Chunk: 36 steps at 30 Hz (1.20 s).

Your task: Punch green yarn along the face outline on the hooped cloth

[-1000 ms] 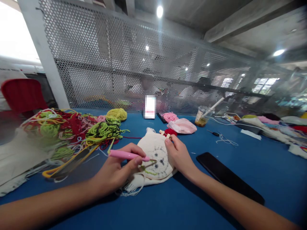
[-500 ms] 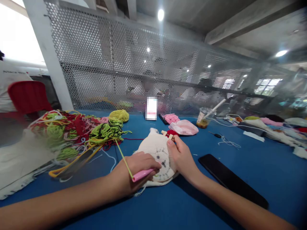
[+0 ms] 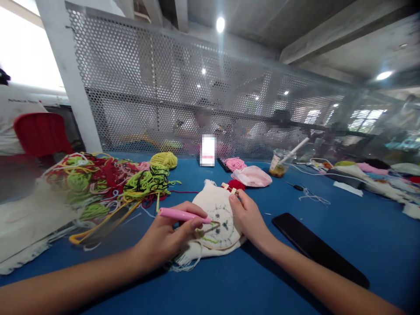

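A pink punch needle (image 3: pixel 183 215) is pinched in the fingers of my left hand (image 3: pixel 175 232), its tip over the cloth. Light green yarn (image 3: pixel 158 203) trails from behind my hand toward the yarn heap. Beneath the needle lies cream cloth (image 3: pixel 210 199) stretched in an embroidery hoop (image 3: pixel 235 246), marked with dark dotted lines and a short green stitched line (image 3: pixel 210 239). My right hand (image 3: pixel 248 214) grips the hoop's right edge, thumb near the wooden clamp (image 3: pixel 229 188). Fringed cloth edges stick out below the hoop.
Tangled yarn (image 3: pixel 98 179) and yellow-handled scissors (image 3: pixel 98 229) lie left. A yellow yarn ball (image 3: pixel 164 160), a phone (image 3: pixel 208 150), pink yarn (image 3: pixel 235 164) and red yarn (image 3: pixel 238 184) sit beyond the hoop. A drink cup (image 3: pixel 278 162) and long black case (image 3: pixel 318 249) are right. A perforated screen (image 3: pixel 183 87) stands behind.
My left hand has drawn back left and turned, so the needle now points right with its tip visible. The green stitched line is uncovered. My right hand keeps its hold on the hoop.
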### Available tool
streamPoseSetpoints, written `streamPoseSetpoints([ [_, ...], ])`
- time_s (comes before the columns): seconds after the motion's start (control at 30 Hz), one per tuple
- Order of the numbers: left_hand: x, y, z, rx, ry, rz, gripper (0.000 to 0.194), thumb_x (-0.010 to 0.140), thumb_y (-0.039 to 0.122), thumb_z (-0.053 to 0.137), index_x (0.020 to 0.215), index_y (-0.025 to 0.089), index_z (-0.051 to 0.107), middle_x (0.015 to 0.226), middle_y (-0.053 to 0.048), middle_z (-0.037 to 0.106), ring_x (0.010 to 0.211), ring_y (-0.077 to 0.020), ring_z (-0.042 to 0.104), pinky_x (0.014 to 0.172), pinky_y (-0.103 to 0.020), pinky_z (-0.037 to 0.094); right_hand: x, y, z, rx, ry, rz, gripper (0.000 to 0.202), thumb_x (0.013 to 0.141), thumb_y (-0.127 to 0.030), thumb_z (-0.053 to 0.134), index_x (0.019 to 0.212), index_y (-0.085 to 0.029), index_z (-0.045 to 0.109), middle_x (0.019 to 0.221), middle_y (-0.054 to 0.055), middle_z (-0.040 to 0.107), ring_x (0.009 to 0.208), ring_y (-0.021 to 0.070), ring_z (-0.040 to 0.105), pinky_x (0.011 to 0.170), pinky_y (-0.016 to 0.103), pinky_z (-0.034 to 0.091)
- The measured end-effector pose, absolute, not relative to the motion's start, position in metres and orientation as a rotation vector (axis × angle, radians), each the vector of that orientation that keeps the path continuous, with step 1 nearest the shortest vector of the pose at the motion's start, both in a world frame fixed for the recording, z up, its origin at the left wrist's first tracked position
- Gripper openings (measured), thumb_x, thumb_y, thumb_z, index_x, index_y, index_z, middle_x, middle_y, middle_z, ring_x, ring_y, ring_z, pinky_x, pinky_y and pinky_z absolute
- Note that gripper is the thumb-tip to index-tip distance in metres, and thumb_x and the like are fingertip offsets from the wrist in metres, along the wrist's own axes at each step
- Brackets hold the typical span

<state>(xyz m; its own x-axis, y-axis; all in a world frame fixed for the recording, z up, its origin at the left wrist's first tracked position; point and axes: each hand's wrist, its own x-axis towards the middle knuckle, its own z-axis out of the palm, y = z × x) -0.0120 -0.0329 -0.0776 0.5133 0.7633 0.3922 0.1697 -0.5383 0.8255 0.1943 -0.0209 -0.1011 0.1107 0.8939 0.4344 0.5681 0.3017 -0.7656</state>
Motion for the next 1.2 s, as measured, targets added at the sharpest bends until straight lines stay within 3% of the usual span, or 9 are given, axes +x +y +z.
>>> streamPoseSetpoints([
  [0.37, -0.007, -0.029, -0.08, 2.057, 0.7, 0.955, 0.022, 0.083, 0.026, 0.046, 0.086, 0.014, 0.064, 0.089, -0.008, 0.065, 0.084, -0.0169, 0.059, 0.072, -0.025, 0.048, 0.193, -0.024, -0.097, -1.394, -1.567, 0.418, 0.019, 0.084, -0.03, 0.035, 0.069, -0.019, 0.041, 0.065, -0.002, 0.048, 0.059, 0.0128, 0.041, 0.054, 0.024, 0.029],
  [0.6, 0.003, -0.027, -0.083, 2.307, 0.564, 0.85, 0.024, 0.08, 0.023, 0.05, 0.1, 0.017, 0.062, 0.094, -0.008, 0.066, 0.087, -0.0174, 0.059, 0.079, -0.028, 0.046, 0.186, -0.034, -0.087, -1.36, -1.572, 0.394, 0.018, 0.085, -0.029, 0.034, 0.072, -0.019, 0.041, 0.068, 0.0, 0.051, 0.062, 0.0138, 0.044, 0.055, 0.025, 0.03],
  [1.2, -0.006, -0.037, -0.075, 2.05, 0.718, 1.015, 0.019, 0.084, 0.021, 0.043, 0.087, 0.015, 0.061, 0.086, -0.006, 0.063, 0.083, -0.0163, 0.058, 0.072, -0.025, 0.047, 0.194, -0.025, -0.097, -1.426, -1.562, 0.415, 0.018, 0.083, -0.03, 0.035, 0.071, -0.019, 0.043, 0.07, 0.0, 0.053, 0.062, 0.014, 0.045, 0.056, 0.025, 0.03],
])
